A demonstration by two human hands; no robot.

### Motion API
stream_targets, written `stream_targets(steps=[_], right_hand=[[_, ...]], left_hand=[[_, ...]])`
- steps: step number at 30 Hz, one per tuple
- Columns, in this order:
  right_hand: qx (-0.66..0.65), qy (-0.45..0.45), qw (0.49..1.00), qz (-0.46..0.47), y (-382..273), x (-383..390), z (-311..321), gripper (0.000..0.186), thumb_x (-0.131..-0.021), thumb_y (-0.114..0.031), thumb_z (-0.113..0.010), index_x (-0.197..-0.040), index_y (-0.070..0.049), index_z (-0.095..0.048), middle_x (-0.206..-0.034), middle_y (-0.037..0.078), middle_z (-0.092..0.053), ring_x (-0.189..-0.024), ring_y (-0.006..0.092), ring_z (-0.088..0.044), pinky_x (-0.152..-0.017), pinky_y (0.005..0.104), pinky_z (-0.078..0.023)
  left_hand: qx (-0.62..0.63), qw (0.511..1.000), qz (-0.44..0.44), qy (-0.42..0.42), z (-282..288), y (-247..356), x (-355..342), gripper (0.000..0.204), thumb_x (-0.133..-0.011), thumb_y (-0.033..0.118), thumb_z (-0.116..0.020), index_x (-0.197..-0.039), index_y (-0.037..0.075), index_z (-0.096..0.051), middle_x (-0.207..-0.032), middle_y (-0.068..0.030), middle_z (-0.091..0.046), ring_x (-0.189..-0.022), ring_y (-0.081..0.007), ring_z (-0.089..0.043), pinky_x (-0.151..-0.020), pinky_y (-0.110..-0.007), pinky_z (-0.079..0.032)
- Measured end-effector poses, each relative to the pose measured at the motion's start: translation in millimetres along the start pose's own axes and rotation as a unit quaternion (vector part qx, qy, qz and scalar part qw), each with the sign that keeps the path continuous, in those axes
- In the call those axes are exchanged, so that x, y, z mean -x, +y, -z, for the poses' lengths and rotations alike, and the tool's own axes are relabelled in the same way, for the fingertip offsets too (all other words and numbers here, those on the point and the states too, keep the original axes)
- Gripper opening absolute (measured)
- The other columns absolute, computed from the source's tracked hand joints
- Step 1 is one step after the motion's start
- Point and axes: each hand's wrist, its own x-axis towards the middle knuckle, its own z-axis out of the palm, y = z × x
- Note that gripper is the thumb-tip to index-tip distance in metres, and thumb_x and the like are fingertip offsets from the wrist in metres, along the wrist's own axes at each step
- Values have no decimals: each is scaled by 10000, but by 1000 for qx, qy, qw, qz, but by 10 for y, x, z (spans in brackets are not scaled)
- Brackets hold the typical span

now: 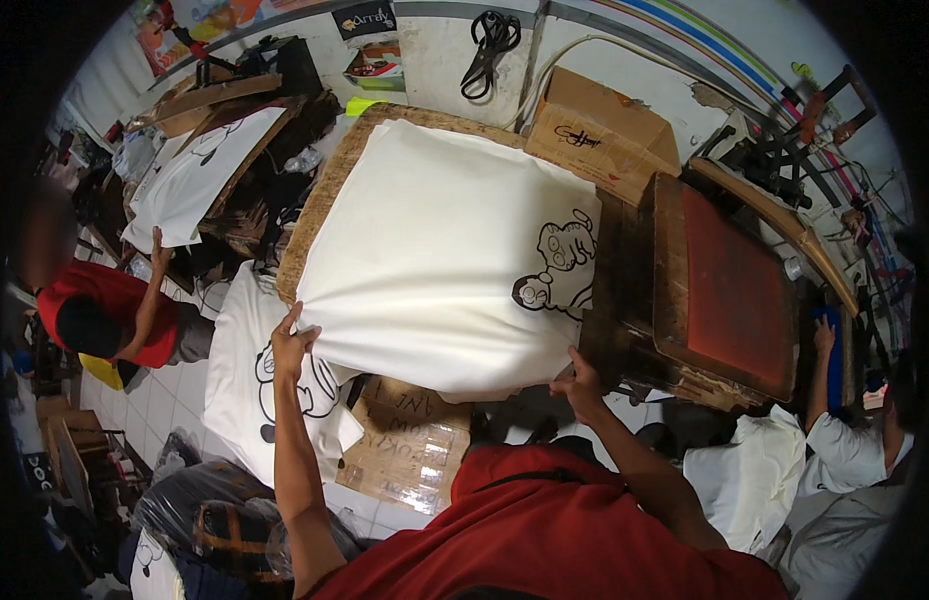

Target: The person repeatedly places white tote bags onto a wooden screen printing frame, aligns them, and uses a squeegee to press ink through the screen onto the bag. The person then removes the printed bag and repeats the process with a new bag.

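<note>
A white piece of cloth (435, 230) lies spread over a worn wooden board (310, 235) in front of me. Black outlined cartoon figures (560, 260) are printed near its right edge. My left hand (293, 338) pinches the cloth by its near left corner. At the near right corner, my right hand (581, 387) has its fingers closed on the edge. Soft creases run in from the left grip, and the near edge hangs a little over the board's side. More white printed cloth (250, 360) hangs below and left of my left hand.
To the right stands a heat press (735, 290) with a reddish plate. Cardboard boxes sit behind the board (600, 130) and below it (405, 440). Black scissors (493, 55) hang on the wall. One co-worker in red (115, 310) handles cloth at left; another person (835, 440) is at right.
</note>
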Motion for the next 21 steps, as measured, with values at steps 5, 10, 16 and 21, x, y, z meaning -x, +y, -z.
stream_targets(steps=[5, 10, 16, 21], right_hand=[[154, 17, 988, 10, -65, 108, 55, 774, -722, 66, -625, -1419, 14, -291, -1150, 184, -581, -984, 220, -606, -707, 291, -524], [297, 169, 924, 171, -589, -221, 123, 611, -746, -2, -645, -1320, 37, -439, -1222, 175, -569, -1165, 272, -534, -875, 353, -485], [206, 201, 935, 207, -1562, -1704, 223, 417, -782, -50, -624, -1184, 40, -564, -1153, 167, -619, -1089, 257, -589, -923, 344, -453], [347, 184, 906, 155, -2011, -2899, 440, 419, -763, -88, -620, -1158, 44, -580, -1147, 194, -613, -1073, 298, -590, -909, 366, -457]], left_hand=[[-23, 999, 19, -13, 109, -66, -7, 667, -690, -106, -671, -1322, -17, -479, -832, -51, -622, -585, -110, -540, -541, -224, -447], [-303, 923, -161, 177, -27, 98, -293, 490, -714, 97, -729, -1166, -25, -583, -972, -179, -647, -842, -277, -639, -721, -352, -514], [-233, 947, -219, 36, -932, 727, -1349, 469, -754, 191, -709, -1178, 23, -598, -1007, -151, -674, -876, -246, -663, -794, -338, -503], [-336, 918, -211, 21, -1852, 1145, -2379, 490, -772, 269, -692, -1198, 49, -595, -1062, -159, -664, -979, -307, -640, -858, -394, -491]])
